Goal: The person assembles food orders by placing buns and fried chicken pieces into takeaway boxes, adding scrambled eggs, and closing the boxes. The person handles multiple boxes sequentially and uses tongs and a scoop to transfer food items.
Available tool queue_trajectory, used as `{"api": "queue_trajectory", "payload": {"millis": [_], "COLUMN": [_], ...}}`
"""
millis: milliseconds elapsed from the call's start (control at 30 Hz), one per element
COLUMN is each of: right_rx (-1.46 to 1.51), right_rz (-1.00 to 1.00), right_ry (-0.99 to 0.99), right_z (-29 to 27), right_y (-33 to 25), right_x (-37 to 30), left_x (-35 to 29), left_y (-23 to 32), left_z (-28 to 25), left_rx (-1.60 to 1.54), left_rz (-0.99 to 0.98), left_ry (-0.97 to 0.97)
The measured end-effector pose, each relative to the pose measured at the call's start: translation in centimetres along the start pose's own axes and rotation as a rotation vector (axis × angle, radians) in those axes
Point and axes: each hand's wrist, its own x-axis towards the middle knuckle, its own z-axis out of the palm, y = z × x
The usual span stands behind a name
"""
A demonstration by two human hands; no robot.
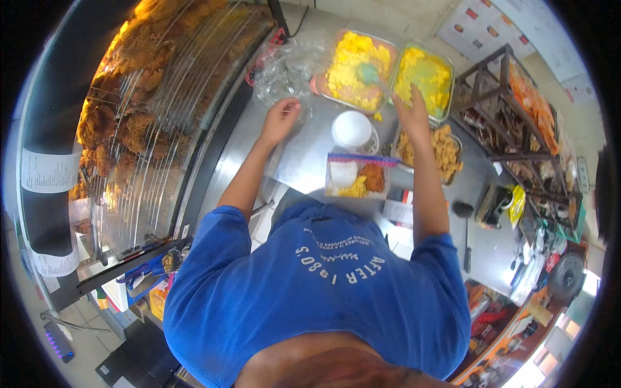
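My left hand (283, 121) is raised over the steel counter with its fingers curled together, next to a heap of clear plastic bags (284, 74). Whatever may be between those fingers is too small to make out. My right hand (413, 111) reaches forward with fingers stretched apart, over the near side of two metal trays. One tray holds yellow scrambled food (354, 58) and a green scoop (367, 74); the other holds more yellow food (432, 81). Close to my body lies an open clear food box (330, 188) with white rice, yellow food and a browned fried piece.
A white round tub (351, 129) stands behind the food box. Fried pieces (446, 152) fill a metal tray under my right forearm. At left is a lit glass cabinet of fried chicken (136, 129). A dark rack (495, 110) with packets stands at right, and a knife (468, 258) lies nearer.
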Motion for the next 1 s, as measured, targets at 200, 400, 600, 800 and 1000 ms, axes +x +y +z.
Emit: {"api": "queue_trajectory", "payload": {"millis": [200, 400, 600, 800, 1000], "right_rx": [0.405, 0.347, 0.472, 0.287, 0.108], "right_rz": [0.282, 0.478, 0.707, 0.556, 0.560], "right_ry": [-0.066, 0.186, 0.373, 0.257, 0.283], "right_z": [-4.3, -9.6, -9.8, -8.9, -8.2], "right_y": [-0.7, 1.9, 3.2, 3.0, 2.2], "right_x": [-7.5, -15.4, -19.9, -19.4, -19.2], "left_x": [9.6, 17.1, 18.6, 22.7, 24.1], "left_y": [-1.4, -3.4, -4.9, -21.0, -22.7], "left_z": [2.3, 1.5, 3.6, 0.0, -1.1], "left_rx": [0.368, -0.208, 0.012, 1.090, 1.456], "left_rz": [-0.137, -0.269, -0.525, -0.180, -0.148], "left_ry": [0.241, 0.065, 0.183, -0.330, -0.634]}}
